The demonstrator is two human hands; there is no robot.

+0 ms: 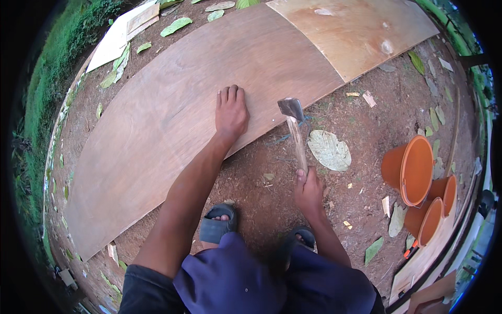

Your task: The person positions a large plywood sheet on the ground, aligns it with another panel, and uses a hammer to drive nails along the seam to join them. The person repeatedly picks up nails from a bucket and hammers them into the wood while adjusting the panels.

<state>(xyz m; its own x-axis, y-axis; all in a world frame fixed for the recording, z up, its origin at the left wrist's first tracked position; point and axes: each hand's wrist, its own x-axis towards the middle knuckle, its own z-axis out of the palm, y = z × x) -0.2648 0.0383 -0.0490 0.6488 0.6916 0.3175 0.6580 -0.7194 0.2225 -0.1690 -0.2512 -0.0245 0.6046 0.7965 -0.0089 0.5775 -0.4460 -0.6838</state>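
My left hand (231, 111) lies flat, fingers together, on a long brown plywood sheet (172, 125) that rests on bare earth. Gripped in my right hand (307, 186) is the wooden handle of a small hatchet (294, 123). Its dark metal head sits raised at the sheet's near edge, just right of my left hand. I am crouched, with both feet in dark sandals (217, 225) on the dirt below.
A lighter plywood sheet (355, 31) overlaps the brown one at the upper right. Three orange buckets (413, 170) lie on their sides at the right. A large dry leaf (329, 150), wood chips and green leaves litter the ground. Pale boards (123, 34) lie upper left; grass borders the left.
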